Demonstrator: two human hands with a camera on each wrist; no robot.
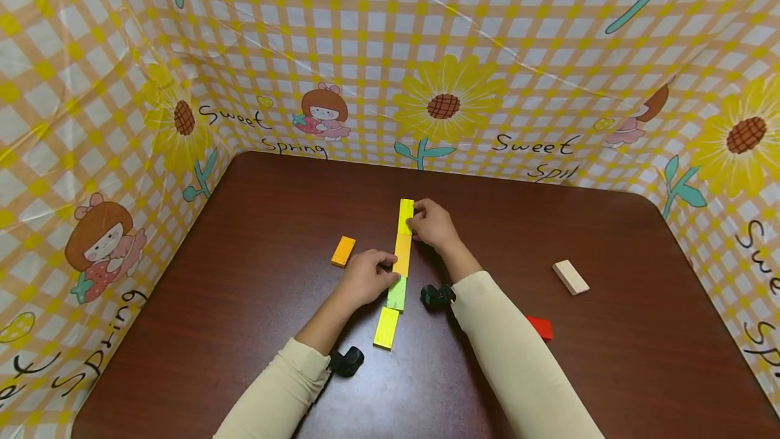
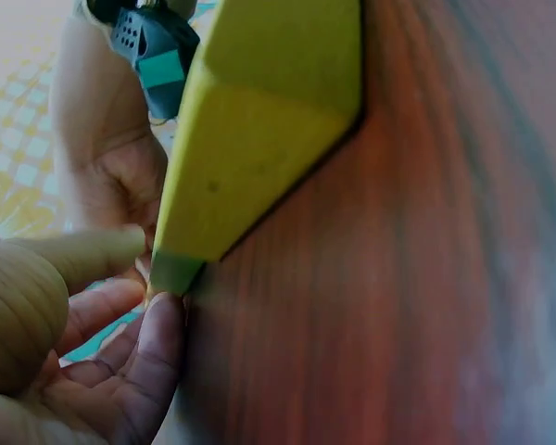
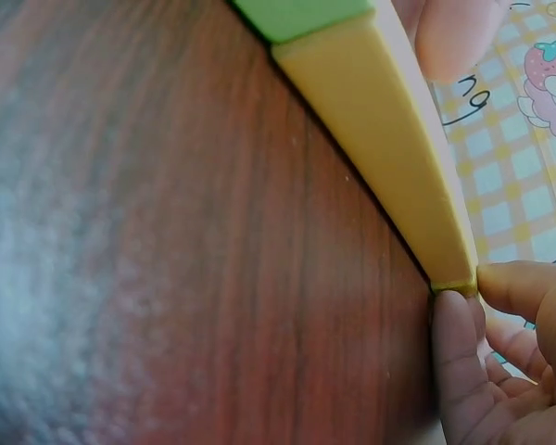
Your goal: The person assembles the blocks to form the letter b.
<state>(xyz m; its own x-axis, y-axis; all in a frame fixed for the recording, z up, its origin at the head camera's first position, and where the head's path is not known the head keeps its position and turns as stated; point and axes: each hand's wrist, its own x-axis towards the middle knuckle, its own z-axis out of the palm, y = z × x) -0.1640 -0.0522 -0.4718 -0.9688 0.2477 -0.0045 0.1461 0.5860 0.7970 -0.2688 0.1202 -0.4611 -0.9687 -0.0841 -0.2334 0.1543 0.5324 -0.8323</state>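
A row of flat blocks runs away from me in the head view. Farthest is a yellow block (image 1: 405, 213), then a light orange block (image 1: 402, 249), a green block (image 1: 396, 298) and a nearer yellow block (image 1: 385, 328) set slightly left. My left hand (image 1: 367, 278) holds the light orange block near its green end, thumb over the top edge and fingers low at the left side. At the far end my right hand (image 1: 434, 223) grips the yellow block from its right. In the right wrist view, its fingers (image 3: 459, 362) hide most of that block.
On the dark brown table (image 1: 256, 222), an orange block (image 1: 344, 251) lies left of the row. A pale wooden block (image 1: 571, 278) lies to the right. The right sleeve (image 1: 518, 344) partly covers a red block (image 1: 541, 328). Patterned cloth (image 1: 365, 32) surrounds the table's back and sides.
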